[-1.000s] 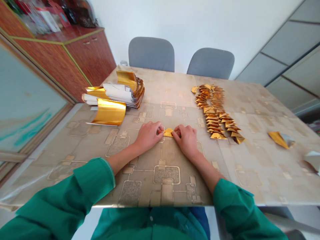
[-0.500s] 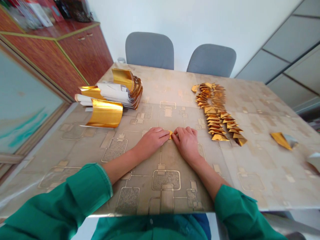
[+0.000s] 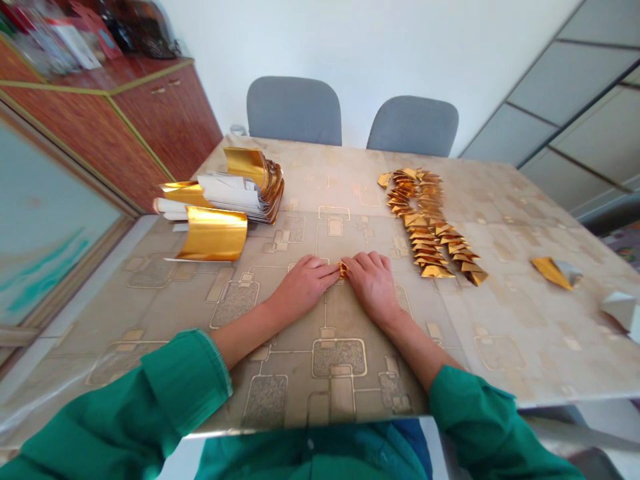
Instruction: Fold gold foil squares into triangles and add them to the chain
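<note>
The folded gold foil (image 3: 343, 269) is glossy and mirror-smooth, like the curled foil sheets (image 3: 213, 233), whose backing is matt white paper (image 3: 225, 188). A glossy clear plastic cover (image 3: 500, 313) tops the table; the cabinet (image 3: 165, 127) is polished wood, the 2 chairs (image 3: 294, 110) matt grey cloth.

**Fingers bury the foil!**

Right there between the left hand (image 3: 303, 288) and right hand (image 3: 367, 287), only a sliver of gold foil (image 3: 343, 269) shows, its shape hidden! Far right, a pale foil piece (image 3: 620, 311) runs off the edge. Up top, the clutter (image 3: 100, 33) on the cabinet (image 3: 165, 127) is cut off, too blurred to read. Down low, the sleeves (image 3: 125, 413) leave the shot. And the gold row (image 3: 425, 223)? Too tightly overlapped to count!
</note>
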Action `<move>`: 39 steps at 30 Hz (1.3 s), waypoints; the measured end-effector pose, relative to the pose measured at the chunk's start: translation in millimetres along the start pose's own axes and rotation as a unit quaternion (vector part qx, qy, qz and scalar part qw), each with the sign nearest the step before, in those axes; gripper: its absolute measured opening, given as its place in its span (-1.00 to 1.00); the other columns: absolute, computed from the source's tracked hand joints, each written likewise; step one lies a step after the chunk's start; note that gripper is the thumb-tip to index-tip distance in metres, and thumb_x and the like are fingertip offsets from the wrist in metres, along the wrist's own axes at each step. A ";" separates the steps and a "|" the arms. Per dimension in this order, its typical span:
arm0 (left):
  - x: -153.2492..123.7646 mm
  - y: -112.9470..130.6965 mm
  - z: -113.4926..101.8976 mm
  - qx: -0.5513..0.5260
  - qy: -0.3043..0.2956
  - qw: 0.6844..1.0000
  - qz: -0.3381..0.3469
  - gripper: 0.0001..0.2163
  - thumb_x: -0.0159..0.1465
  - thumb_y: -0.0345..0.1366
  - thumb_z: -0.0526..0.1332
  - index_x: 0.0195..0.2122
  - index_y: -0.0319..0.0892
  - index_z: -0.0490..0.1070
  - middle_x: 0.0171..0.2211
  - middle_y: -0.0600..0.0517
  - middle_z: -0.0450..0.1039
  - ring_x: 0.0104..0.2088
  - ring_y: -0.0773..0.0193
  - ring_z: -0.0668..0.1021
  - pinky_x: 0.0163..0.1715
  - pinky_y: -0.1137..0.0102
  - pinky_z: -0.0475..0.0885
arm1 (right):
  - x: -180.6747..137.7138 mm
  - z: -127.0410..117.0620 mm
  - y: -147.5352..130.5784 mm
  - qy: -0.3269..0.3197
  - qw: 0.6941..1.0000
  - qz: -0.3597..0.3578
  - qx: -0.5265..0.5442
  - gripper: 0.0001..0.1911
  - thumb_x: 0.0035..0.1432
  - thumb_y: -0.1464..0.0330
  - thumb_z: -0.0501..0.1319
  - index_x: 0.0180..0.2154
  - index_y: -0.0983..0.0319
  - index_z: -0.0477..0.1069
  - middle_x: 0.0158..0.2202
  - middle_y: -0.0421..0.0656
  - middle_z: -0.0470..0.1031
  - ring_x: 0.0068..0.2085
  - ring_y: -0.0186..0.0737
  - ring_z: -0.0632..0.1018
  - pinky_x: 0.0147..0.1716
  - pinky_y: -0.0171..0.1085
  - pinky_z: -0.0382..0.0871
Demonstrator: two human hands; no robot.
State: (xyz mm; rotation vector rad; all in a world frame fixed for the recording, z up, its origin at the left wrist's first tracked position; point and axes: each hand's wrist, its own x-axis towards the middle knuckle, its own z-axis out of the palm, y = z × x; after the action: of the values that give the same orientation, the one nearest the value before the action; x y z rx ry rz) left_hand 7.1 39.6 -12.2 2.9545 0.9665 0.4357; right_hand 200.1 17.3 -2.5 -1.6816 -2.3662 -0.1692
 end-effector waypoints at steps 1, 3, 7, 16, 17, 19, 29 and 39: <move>-0.4 1.0 -1.1 0.011 0.002 1.000 -0.003 -0.72 0.43 -0.40 0.06 0.08 -0.14 0.45 0.14 0.00 0.46 0.01 0.14 0.48 0.11 0.16 0.32 | -0.7 -0.4 -0.2 0.000 1.000 -0.013 -0.005 -0.81 0.39 0.30 0.09 -0.08 0.12 0.46 -0.18 -0.11 0.50 -0.11 -0.10 0.35 -0.08 -0.17 0.01; -1.9 3.8 -3.9 0.026 0.005 1.000 -0.014 -0.73 0.43 -0.41 0.07 0.08 -0.13 0.45 0.14 0.00 0.46 0.04 0.12 0.47 0.16 0.09 0.27 | -1.9 -1.6 -1.0 -0.004 1.000 -0.020 -0.019 -0.79 0.39 0.31 0.09 -0.06 0.11 0.47 -0.19 -0.11 0.49 -0.11 -0.09 0.34 -0.06 -0.15 0.01; -7.0 7.7 -7.5 0.027 0.000 0.999 -0.041 -0.70 0.42 -0.41 0.08 0.12 -0.04 0.41 0.17 0.01 0.43 0.15 0.05 0.44 0.24 -0.07 0.14 | -4.0 -4.1 -0.2 -0.013 0.999 -0.017 -0.028 -0.78 0.38 0.30 0.10 -0.04 0.09 0.48 -0.19 -0.10 0.48 -0.10 -0.08 0.34 -0.05 -0.14 0.01; -11.2 4.5 -1.7 0.011 -0.016 0.999 -0.048 -0.66 0.43 -0.37 0.03 0.19 0.01 0.35 0.23 -0.01 0.37 0.29 -0.08 0.30 0.24 -0.28 0.00 | -3.6 -3.7 1.1 0.042 0.983 0.084 0.155 -0.78 0.36 0.35 0.09 -0.04 0.19 0.46 -0.28 -0.14 0.53 -0.18 -0.16 0.46 -0.18 -0.25 0.15; -11.1 4.5 -1.6 0.010 -0.020 0.999 -0.047 -0.65 0.43 -0.37 0.03 0.20 0.00 0.33 0.23 -0.02 0.36 0.30 -0.09 0.30 0.24 -0.28 -0.01 | -2.1 -3.8 -2.0 0.029 0.982 0.091 0.165 -0.79 0.36 0.35 0.09 -0.06 0.21 0.44 -0.32 -0.15 0.54 -0.21 -0.17 0.48 -0.20 -0.25 0.15; -11.0 4.6 -2.2 0.006 -0.028 0.998 -0.048 -0.63 0.42 -0.37 0.03 0.22 0.00 0.31 0.25 -0.03 0.34 0.30 -0.09 0.29 0.24 -0.30 -0.02 | 0.9 -4.0 -8.5 -0.010 0.982 0.101 0.158 -0.81 0.36 0.36 0.08 -0.07 0.23 0.40 -0.34 -0.16 0.55 -0.28 -0.19 0.51 -0.22 -0.26 0.15; -14.6 -0.6 -12.9 -0.002 -0.056 0.996 -0.062 -0.61 0.43 -0.26 0.09 0.28 0.07 0.25 0.27 0.02 0.30 0.34 -0.11 0.22 0.25 -0.32 -0.07 | 3.4 -6.3 -11.1 -0.074 0.986 0.143 0.036 -0.81 0.33 0.34 0.12 -0.06 0.19 0.40 -0.29 -0.08 0.58 -0.21 -0.09 0.54 -0.20 -0.18 0.10; -9.7 8.4 -11.1 -0.003 -0.026 0.997 -0.071 -0.62 0.37 -0.28 0.17 0.22 0.03 0.34 0.22 -0.06 0.38 0.30 -0.11 0.30 0.25 -0.37 -0.15 | -3.7 -2.6 -4.7 -0.037 0.999 0.011 0.011 -0.78 0.40 0.30 0.07 -0.15 0.11 0.50 -0.33 -0.14 0.60 -0.20 -0.13 0.45 -0.20 -0.18 0.02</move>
State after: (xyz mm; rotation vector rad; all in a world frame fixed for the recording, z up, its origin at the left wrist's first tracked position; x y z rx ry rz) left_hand 1.6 26.2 -3.3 2.8528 1.1562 0.3559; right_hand 197.2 11.7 -0.7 -1.7325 -2.3907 -0.0791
